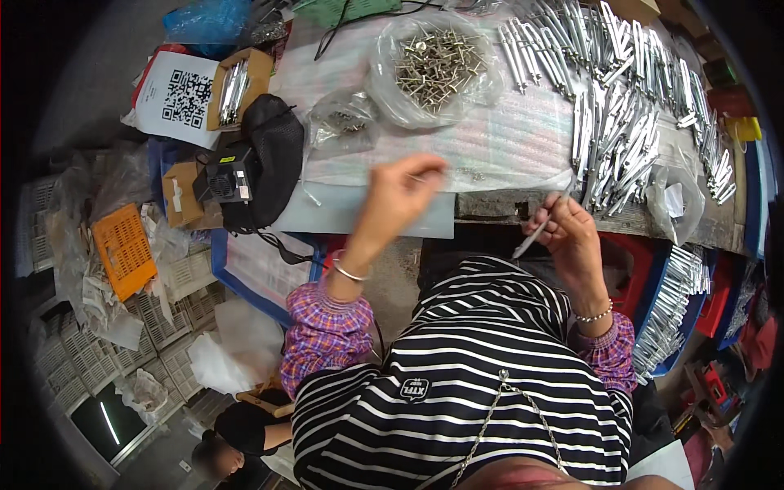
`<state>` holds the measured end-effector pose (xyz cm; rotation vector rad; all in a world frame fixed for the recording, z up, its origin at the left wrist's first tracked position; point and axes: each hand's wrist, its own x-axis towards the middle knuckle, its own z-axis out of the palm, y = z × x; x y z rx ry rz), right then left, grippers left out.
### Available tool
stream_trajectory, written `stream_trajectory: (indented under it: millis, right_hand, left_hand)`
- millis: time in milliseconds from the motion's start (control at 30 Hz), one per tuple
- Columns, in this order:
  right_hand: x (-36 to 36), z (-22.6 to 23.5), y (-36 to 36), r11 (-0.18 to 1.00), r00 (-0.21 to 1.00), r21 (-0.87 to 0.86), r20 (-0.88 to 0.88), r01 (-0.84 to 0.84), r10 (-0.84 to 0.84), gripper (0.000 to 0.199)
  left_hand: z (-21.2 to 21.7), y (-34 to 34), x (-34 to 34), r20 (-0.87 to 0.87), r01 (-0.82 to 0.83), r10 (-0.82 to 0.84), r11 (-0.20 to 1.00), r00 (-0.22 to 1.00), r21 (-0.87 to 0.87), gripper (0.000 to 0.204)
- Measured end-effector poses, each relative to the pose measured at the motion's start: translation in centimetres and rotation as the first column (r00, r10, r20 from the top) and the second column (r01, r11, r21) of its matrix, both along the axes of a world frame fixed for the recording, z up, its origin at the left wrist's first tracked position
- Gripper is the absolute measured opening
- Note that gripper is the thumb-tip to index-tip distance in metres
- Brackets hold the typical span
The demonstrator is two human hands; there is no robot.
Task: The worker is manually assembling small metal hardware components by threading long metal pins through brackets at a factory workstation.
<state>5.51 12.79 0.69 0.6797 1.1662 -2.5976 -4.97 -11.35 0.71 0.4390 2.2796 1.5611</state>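
Note:
My right hand (569,233) pinches a slim silvery metal strip (531,239) just off the table's front edge, its lower end pointing down and to the left. Above the table's near side is my left hand (400,194), blurred by motion, with its fingers curled together; what they hold, if anything, cannot be made out. To its right, some tiny metal bits (469,174) lie on the foam sheet (506,151). Beyond both hands sits an open clear plastic bag (384,77) full of T-shaped metal pins (437,69). A smaller clear bag (343,122) with small parts is at its left.
Many metal strips (616,139) lie in piles at the right. A blue bin (674,306) below them holds more. At the left are a cardboard box of strips (237,90), a black device (229,180) and an orange crate (124,251). Another person (237,441) is at lower left.

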Motion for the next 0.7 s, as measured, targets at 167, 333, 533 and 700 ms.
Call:
stream_trajectory:
  millis: [167, 333, 533, 700]
  right_hand:
    - [-1.4, 1.1, 1.6, 0.969, 0.993, 0.222, -0.001, -0.111, 0.114, 0.019]
    - [-2.3, 1.2, 1.2, 0.911, 0.977, 0.368, -0.037, -0.184, 0.212, 0.021]
    - [-4.0, 1.6, 0.6, 0.737, 0.933, 0.588, 0.094, -0.334, 0.348, 0.021]
    - [-5.3, 0.8, -0.5, 0.306, 0.892, 0.943, -0.020, -0.134, 0.451, 0.017]
  left_hand:
    - [-1.4, -7.2, -5.6, -0.518, -0.428, 0.176, 0.800, 0.837, -0.420, 0.017]
    - [-3.8, -6.4, -8.0, -0.640, -0.411, -0.003, 0.765, 0.768, -0.497, 0.021]
    - [-4.0, -6.2, -8.7, -0.615, -0.408, 0.042, 0.783, 0.788, -0.470, 0.016]
    - [-3.6, -6.0, -8.3, -0.641, -0.435, 0.041, 0.767, 0.767, -0.471, 0.008]
